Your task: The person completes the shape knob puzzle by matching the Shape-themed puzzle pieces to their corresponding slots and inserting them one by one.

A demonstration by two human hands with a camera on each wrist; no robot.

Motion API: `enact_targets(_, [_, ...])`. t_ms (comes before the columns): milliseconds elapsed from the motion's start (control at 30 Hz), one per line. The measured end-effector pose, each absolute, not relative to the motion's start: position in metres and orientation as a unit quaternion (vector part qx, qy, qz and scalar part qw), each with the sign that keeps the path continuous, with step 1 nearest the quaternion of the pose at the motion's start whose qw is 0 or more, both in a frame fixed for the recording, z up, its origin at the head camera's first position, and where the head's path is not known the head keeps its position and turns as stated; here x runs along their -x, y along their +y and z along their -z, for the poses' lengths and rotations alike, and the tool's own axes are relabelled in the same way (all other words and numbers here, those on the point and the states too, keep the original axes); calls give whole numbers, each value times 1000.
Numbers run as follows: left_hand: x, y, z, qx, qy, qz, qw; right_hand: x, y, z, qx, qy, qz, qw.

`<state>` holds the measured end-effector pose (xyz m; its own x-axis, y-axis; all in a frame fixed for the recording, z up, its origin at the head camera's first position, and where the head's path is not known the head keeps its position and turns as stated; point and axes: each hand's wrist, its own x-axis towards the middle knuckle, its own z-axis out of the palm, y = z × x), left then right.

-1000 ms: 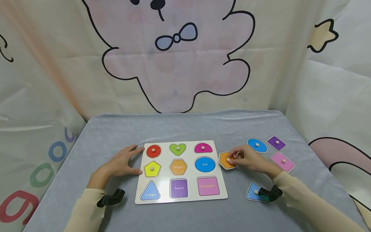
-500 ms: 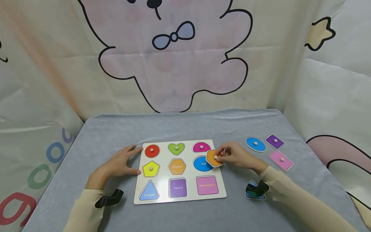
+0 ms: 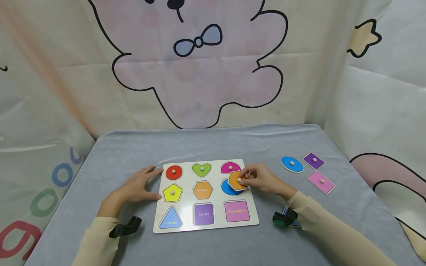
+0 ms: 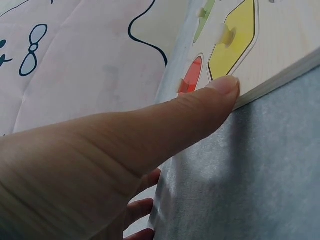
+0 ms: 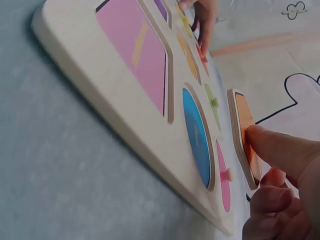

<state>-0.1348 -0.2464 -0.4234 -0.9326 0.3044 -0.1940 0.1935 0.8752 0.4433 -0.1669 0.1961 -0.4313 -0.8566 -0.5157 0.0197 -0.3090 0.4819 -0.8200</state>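
Note:
My right hand [image 3: 263, 179] pinches the knob of an orange hexagon puzzle piece [image 3: 234, 181], raised over the blue oval recess [image 3: 229, 189] of the puzzle board [image 3: 171, 231]. The right wrist view shows the hexagon piece [image 5: 245, 135] tilted and apart from the board. At the board's left edge rests my left hand [image 3: 134, 188], fingers spread and thumb touching the rim, as the left wrist view also shows. Red circle, green heart, yellow pentagon [image 3: 172, 193] and magenta half-circle pieces sit in their recesses. The hexagon recess [image 3: 202, 190] shows its printed bottom.
Right of the board lie a blue oval piece [image 3: 292, 164], a purple square piece [image 3: 313, 160] and a pink rectangle piece [image 3: 321, 181]. A blue triangle piece [image 3: 295, 224] is mostly hidden under the right wrist strap [image 3: 284, 218]. Grey cloth covers the table.
My right hand has carried the orange hexagon piece leftward, from beside the board's right edge to above the oval recess. The left hand has stayed at the board's left edge.

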Motion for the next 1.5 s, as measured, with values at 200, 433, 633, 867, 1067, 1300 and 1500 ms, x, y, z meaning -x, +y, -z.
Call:
enact_targets(200, [135,-247,423,-130,960,-212,132,166,185,428,249,848,450,126])
enact_targets(433, [137,-246,422,-129,960,-211,131,166,178,425,240,843,459,143])
enact_targets(633, [137,-247,422,-128,961,-208,130,166,171,425,248,836,465,151])
enact_targets(867, [138,-249,424,-134,962,-205,123,166,161,422,247,834,466,163])
enact_targets(1067, [139,-249,425,-135,962,-204,123,166,154,421,252,839,457,156])
enact_targets(1300, [139,-249,425,-137,962,-202,126,165,142,425,256,824,481,155])
enact_targets(1500, [139,-249,426,-138,961,-203,128,162,131,428,249,816,493,171])
